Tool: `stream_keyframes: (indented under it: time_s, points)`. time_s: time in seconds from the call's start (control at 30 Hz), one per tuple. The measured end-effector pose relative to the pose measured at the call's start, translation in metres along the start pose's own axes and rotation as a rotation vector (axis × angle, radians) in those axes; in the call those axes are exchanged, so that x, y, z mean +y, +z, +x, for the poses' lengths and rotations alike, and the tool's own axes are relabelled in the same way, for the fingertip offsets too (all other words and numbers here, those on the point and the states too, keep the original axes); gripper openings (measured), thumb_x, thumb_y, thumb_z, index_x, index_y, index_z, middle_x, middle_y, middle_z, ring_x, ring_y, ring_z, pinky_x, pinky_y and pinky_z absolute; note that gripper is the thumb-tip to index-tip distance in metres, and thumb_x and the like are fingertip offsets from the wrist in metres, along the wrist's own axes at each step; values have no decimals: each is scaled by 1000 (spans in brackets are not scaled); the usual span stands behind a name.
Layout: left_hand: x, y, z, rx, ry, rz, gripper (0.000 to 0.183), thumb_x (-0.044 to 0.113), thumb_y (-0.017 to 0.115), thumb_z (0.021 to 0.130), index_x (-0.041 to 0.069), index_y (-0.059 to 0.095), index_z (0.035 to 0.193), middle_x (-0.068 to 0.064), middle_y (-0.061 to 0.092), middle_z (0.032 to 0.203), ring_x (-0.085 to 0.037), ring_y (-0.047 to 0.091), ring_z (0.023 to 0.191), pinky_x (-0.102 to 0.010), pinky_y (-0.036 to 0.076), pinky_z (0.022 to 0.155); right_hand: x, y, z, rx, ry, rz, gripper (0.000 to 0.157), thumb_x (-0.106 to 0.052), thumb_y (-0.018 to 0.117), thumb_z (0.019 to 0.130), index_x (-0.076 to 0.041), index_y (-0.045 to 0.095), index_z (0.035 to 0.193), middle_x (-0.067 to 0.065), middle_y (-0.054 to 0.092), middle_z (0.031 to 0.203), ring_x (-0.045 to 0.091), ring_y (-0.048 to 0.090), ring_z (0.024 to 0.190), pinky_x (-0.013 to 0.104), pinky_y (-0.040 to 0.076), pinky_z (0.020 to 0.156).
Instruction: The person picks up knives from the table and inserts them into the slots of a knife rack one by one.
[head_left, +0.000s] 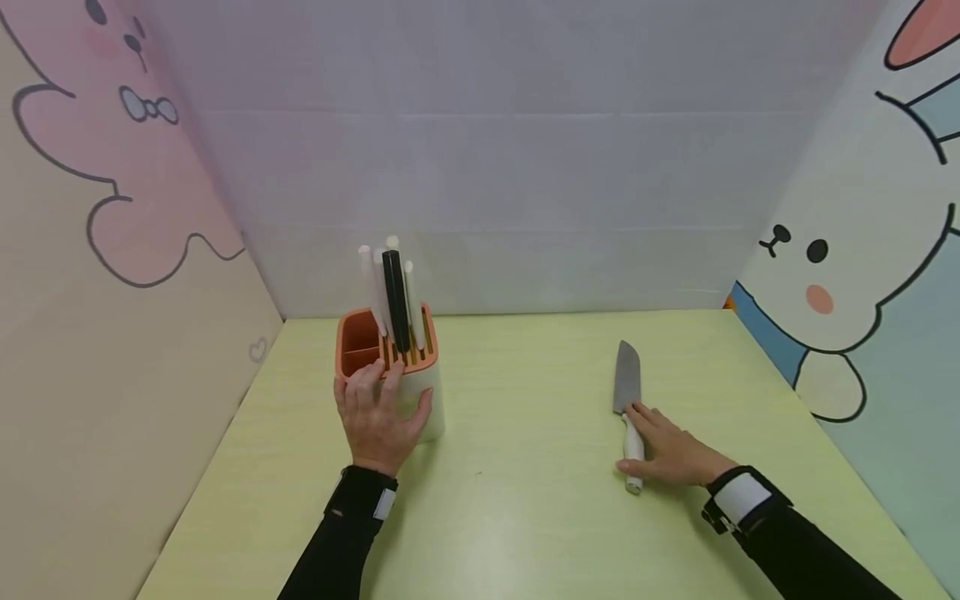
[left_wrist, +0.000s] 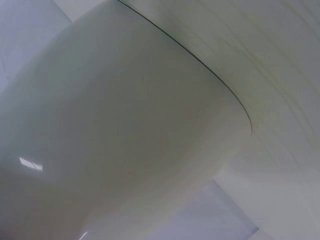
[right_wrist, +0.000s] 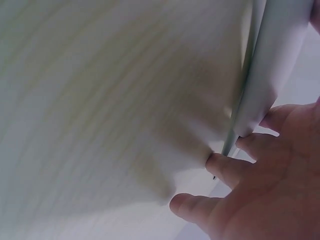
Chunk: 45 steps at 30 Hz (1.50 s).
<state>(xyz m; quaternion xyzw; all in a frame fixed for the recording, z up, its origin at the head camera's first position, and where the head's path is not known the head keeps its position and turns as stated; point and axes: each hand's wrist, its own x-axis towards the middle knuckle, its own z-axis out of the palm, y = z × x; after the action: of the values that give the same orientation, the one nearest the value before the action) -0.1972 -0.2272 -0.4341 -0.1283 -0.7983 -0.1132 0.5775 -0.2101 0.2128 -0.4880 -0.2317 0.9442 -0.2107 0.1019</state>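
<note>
In the head view my left hand [head_left: 382, 417] rests on the near side of a white knife block [head_left: 433, 421] with an orange top. Its fingertips lie at the top rim and the thumb is spread to the right. White-handled knives and one black-handled knife [head_left: 395, 300] stand in the slots. My right hand [head_left: 671, 450] lies over a kitchen knife [head_left: 627, 379] on the table, thumb across the white handle and fingertips near the blade's base. In the right wrist view its fingers are spread beside the handle [right_wrist: 280, 55]. The left wrist view is filled by the block's smooth wall [left_wrist: 125, 110].
The pale yellow table [head_left: 517, 500] runs back to a whitish curtain-like wall [head_left: 510, 183]. Side panels with cartoon animals, one pink [head_left: 172, 225] and one white rabbit [head_left: 847, 250], border the table left and right. The knife's blade points toward the back.
</note>
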Motion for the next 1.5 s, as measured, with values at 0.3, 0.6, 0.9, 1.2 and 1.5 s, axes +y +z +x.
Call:
stream_keyframes:
  time_s: [0.3, 0.6, 0.9, 1.2, 1.5]
  points:
    - [-1, 0, 0, -6, 4, 16, 56, 35, 71, 70, 7, 56, 117, -19, 51, 115, -35, 46, 106, -62, 33, 94, -24, 7, 14, -36, -3, -16, 104, -70, 57, 78, -1, 20, 147, 24, 17, 152, 50, 15, 132, 77, 29, 89]
    - [0, 0, 0, -4, -3, 6, 56, 33, 72, 69, 7, 57, 117, -19, 52, 115, -35, 46, 106, -63, 34, 93, -49, 18, 28, -66, -17, 3, 103, -68, 60, 77, -6, 19, 149, 19, 17, 153, 48, 13, 134, 85, 22, 82]
    - [0, 0, 0, -4, 3, 13, 56, 33, 72, 69, 7, 57, 116, -19, 53, 114, -35, 46, 106, -63, 34, 93, -75, 30, 43, -73, -23, -17, 104, -72, 60, 74, -11, 21, 149, 14, 17, 154, 45, 13, 135, 85, 20, 82]
    - [0, 0, 0, -1, 2, -2, 56, 33, 72, 70, 6, 57, 116, -20, 53, 114, -36, 47, 105, -63, 34, 91, -96, 36, 53, -91, -37, -36, 104, -73, 59, 73, -14, 22, 150, 9, 17, 155, 44, 13, 136, 85, 21, 82]
    - [-1, 2, 0, 0, 6, 3, 56, 33, 72, 69, 6, 57, 116, -19, 53, 114, -36, 47, 105, -63, 35, 90, -99, 39, 57, -89, -21, -55, 102, -72, 60, 74, -16, 21, 150, 7, 16, 156, 44, 11, 136, 84, 21, 83]
